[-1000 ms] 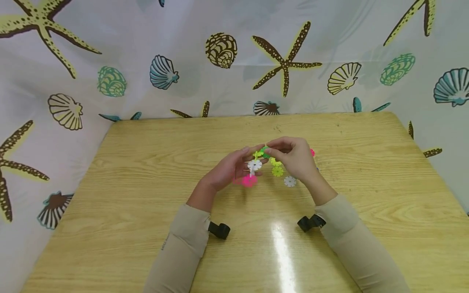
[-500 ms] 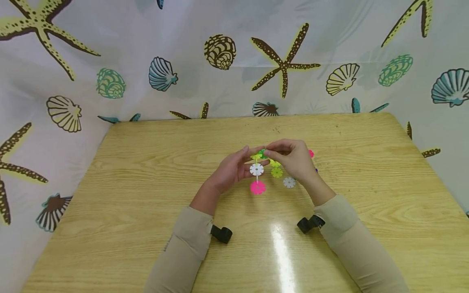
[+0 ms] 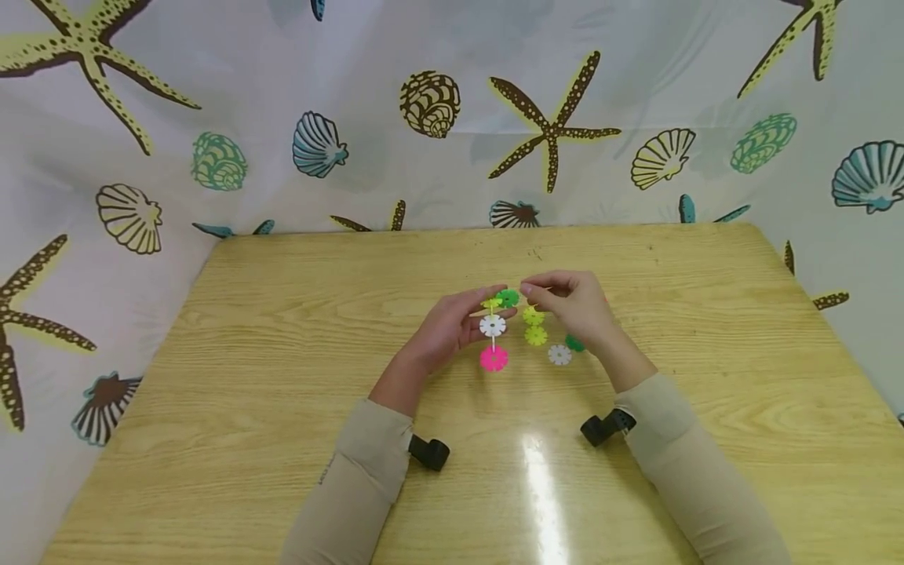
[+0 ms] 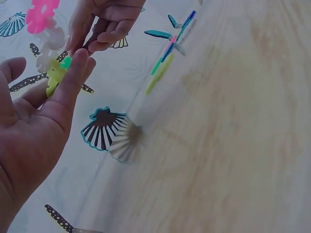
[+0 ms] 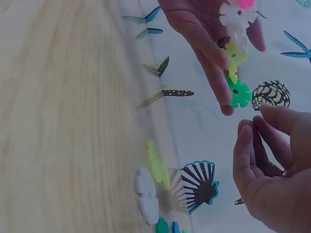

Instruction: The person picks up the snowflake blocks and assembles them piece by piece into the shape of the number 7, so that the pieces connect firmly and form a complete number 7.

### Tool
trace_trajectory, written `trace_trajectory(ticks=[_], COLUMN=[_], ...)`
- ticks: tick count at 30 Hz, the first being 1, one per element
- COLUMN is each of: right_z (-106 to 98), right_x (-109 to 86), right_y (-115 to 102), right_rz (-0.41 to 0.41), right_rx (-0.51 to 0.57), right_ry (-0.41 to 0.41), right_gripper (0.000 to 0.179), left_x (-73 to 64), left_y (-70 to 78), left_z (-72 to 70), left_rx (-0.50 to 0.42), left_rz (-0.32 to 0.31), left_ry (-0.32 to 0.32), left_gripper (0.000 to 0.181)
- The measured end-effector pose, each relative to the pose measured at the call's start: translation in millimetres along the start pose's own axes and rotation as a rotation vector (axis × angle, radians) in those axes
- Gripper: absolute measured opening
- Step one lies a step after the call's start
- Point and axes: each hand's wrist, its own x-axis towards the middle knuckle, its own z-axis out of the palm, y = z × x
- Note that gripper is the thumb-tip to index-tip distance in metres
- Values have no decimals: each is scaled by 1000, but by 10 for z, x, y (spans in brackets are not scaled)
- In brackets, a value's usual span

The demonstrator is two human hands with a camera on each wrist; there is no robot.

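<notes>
A chain of notched plastic building discs hangs at my left hand [image 3: 441, 328], between its fingers. From the front it runs through a pink disc [image 3: 489, 360], white discs [image 5: 228, 18] and a yellow disc [image 4: 56, 73] to a green disc [image 5: 239, 91] at the far end. The yellow disc sits between the left fingers, which are fairly straight. My right hand [image 3: 585, 312] is just right of the green disc, with a small gap between. In the right wrist view its thumb and fingers are loosely bent, with nothing visible between them.
Loose discs lie on the wooden table [image 3: 282, 377] under and beside the right hand: yellow discs [image 3: 536, 337], a white disc [image 3: 560, 355] and a partly covered green disc [image 3: 576, 343]. A white cloth [image 3: 381, 165] with printed shells and starfish rises behind the table.
The chain swung from slanting against the left palm to a straight line toward me. My right fingers have let go of the green disc and moved slightly right.
</notes>
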Motion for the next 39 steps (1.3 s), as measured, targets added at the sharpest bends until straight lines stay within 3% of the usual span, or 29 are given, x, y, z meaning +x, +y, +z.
trace_trajectory(ticks=[5,11,15,27,39], right_z=[-130,-255,-303,-447,-555], right_x=[92,213,260,398,403], right_y=[-53,-19,7,100,204], right_rz=[113,177,188,155,205], right_rx=[36,-49,-66,-256,-337], right_ry=[-49,-74,-63,4,-16], right_gripper=[41,42,41,41,47], left_x=[-3,-8,-7,-24,-36], left_y=[-13,-19,-15,-11,-2], left_z=[-4,-19,-20,-31,-52], left_rx=[41,47,53,44,51], left_rz=[23,25,27,1,14], left_ry=[1,5,16,8,18], left_gripper=[46,43,43,47,45])
